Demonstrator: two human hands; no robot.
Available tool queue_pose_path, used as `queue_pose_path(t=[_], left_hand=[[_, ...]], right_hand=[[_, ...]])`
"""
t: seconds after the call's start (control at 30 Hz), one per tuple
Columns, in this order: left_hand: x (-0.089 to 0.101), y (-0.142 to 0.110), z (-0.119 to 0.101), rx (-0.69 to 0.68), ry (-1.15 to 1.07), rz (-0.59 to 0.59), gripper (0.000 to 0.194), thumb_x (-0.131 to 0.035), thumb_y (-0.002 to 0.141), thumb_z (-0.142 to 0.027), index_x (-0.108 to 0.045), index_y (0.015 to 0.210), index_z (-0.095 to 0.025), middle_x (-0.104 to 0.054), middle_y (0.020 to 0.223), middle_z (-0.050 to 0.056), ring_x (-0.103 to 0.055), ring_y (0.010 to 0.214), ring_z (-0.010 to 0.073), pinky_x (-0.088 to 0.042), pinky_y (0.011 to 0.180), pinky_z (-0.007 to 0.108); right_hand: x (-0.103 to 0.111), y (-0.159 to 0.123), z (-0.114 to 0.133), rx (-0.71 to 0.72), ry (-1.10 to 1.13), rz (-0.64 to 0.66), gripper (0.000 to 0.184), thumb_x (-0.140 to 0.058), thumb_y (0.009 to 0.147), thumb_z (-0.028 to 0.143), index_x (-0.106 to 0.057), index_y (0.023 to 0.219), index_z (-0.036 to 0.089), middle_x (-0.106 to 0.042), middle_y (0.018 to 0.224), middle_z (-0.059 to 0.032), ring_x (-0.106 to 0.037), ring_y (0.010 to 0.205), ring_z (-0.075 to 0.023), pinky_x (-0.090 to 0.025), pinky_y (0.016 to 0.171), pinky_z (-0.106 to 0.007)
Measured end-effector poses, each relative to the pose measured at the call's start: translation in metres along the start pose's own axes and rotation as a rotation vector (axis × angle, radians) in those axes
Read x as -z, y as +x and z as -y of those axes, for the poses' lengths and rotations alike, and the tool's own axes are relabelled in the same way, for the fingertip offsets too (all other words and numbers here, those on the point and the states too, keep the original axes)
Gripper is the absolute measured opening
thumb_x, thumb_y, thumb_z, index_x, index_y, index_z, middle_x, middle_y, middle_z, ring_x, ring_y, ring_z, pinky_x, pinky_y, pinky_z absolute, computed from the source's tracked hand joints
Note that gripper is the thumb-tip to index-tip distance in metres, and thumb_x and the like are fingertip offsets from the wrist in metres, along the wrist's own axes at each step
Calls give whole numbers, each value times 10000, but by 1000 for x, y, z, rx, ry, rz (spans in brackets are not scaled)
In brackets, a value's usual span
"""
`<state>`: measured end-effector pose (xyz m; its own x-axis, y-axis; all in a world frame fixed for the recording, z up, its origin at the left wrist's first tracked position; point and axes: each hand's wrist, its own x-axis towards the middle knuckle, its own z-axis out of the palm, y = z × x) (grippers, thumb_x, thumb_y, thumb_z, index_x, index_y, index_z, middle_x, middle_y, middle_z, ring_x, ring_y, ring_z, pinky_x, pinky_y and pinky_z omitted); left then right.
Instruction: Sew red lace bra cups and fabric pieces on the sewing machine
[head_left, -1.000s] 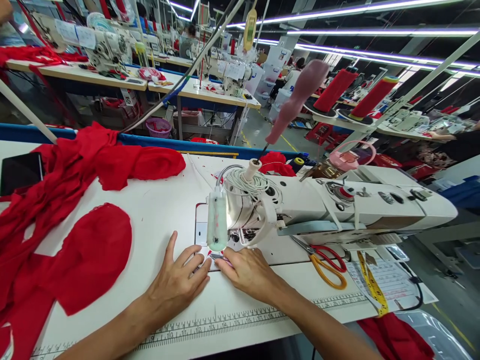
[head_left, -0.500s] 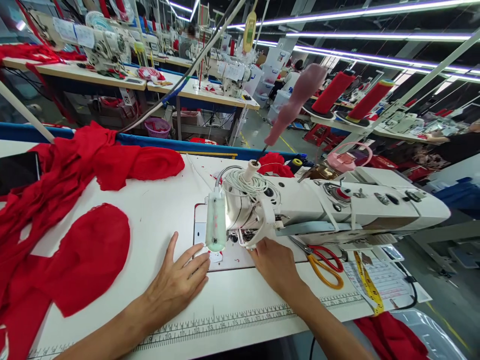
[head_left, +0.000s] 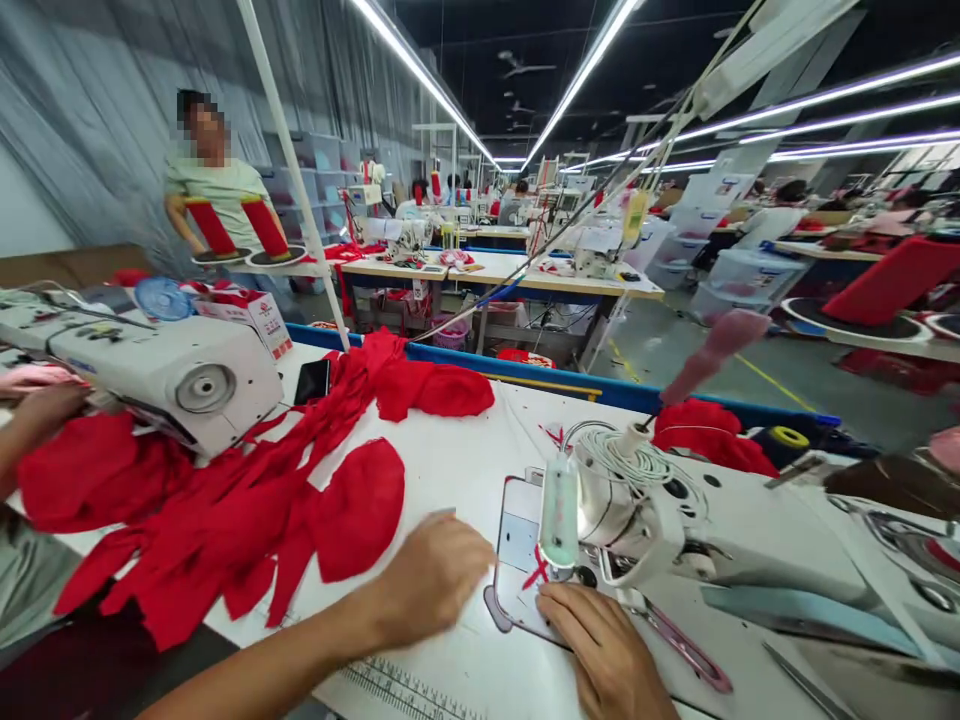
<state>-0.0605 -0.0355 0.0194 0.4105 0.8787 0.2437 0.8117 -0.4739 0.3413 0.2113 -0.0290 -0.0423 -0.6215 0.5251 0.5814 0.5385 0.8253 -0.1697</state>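
Note:
My left hand (head_left: 439,578) is curled and smeared by motion, raised left of the needle plate (head_left: 516,580). A small grey edge shows above its knuckles; what it belongs to is unclear. Fingers extended, my right hand (head_left: 604,645) lies on the plate's front edge, just before the needle area of the white sewing machine (head_left: 750,540). A thin crossed red scrap (head_left: 536,568) lies on the plate, left of those fingertips. The lit lamp (head_left: 559,515) partly hides the needle. Red fabric pieces (head_left: 361,510) lie to the left of my left hand.
Scissor blades (head_left: 806,680) and a purplish loop-shaped tool (head_left: 690,640) lie at right. A phone (head_left: 312,382) rests behind the red heap. A second machine (head_left: 195,375) stands at left, with another person's hand (head_left: 52,405) beside it. A person (head_left: 214,185) stands behind.
The view has swung left. My left hand has lifted from the table and curled. My right hand has moved from beside the presser area to flat on the plate front.

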Motion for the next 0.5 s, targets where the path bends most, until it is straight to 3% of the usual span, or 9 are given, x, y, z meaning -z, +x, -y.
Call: queue_pose_path(t=[0.03,0.1,0.17,0.27,0.37,0.5], left_hand=[[14,4,15,168,27,-41,230,-483,990,-211,-689,1071,-275,-730,1115,-20,-658,1051,147,-471,1031,316],[39,13,49,380,99,-128,288,-406,1021,-174,-659,1152,-211,-691,1183,66,-643,1079,194,-493,999,397],[59,21,83,542,150,-165,244,-538,1004,-276,-618,1205,-164,-647,1216,93,-633,1088,236,-509,970,477],[73,25,113,665,164,-150,320,-648,951,-357,-614,1195,-152,-632,1204,91,-639,1052,237,-549,903,458],[76,16,109,625,118,-148,278,-630,963,-363,-626,1135,-145,-650,1115,73,-651,966,205,-561,852,416],[80,-4,58,421,-5,-147,160,-494,1000,-263,-628,945,-197,-668,878,23,-625,801,158,-516,779,307]], right_hand=[[-3,-2,-1,-15,13,-34,627,-358,652,-71,-643,1140,200,-705,1130,-46,-628,1058,-204,-459,865,-309],[-7,-6,-1,-55,37,-100,636,-347,614,-63,-651,1105,204,-705,1105,-46,-627,1038,-211,-458,863,-327],[-8,-5,2,-75,52,-131,640,-341,590,-60,-654,1081,207,-707,1081,-45,-629,1019,-214,-462,849,-334],[-1,-1,5,-77,43,-59,662,-345,572,-66,-652,1089,211,-710,1089,-35,-636,1014,-211,-480,842,-332],[12,2,7,-51,17,-26,650,-348,615,-79,-652,1110,211,-711,1103,-37,-650,1010,-210,-507,857,-336],[20,9,17,15,56,-108,512,-404,835,-15,-610,1241,219,-698,1135,-61,-669,1023,-209,-545,879,-312]])
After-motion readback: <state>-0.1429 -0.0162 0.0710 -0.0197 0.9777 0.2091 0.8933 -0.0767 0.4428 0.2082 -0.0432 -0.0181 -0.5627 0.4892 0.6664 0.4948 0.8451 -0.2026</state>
